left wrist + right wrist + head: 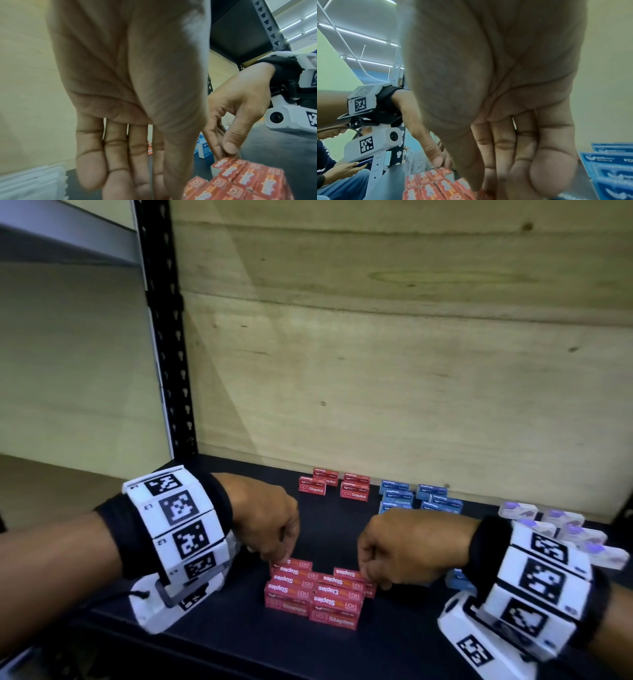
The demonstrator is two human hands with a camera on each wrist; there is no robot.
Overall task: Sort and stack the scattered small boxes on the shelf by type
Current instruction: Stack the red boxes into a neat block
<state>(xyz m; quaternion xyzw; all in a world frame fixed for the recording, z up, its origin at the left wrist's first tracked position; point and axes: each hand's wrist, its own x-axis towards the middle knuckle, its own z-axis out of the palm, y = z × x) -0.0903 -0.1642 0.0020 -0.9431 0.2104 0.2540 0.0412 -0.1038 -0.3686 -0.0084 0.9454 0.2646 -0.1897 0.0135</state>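
A block of red staples boxes (308, 597) stands near the front of the dark shelf (233, 642), stacked in two columns with a stepped top. My left hand (279, 558) reaches down onto its back left corner and pinches the top red box (296, 564) there. At the back right corner my right hand (368, 575) pinches another red box (346, 573) between thumb and fingers. The left wrist view shows the block (248, 180) and my right hand (224, 152) on its corner. The right wrist view shows my left hand (440, 162) on the block (433, 182).
More red boxes (330, 486) stand at the back, blue boxes (412, 498) to their right, white-and-purple boxes (565, 529) at far right. One blue box (457, 579) lies behind my right hand. A black upright post (171, 354) bounds the left; a seated person (335, 136) is beyond.
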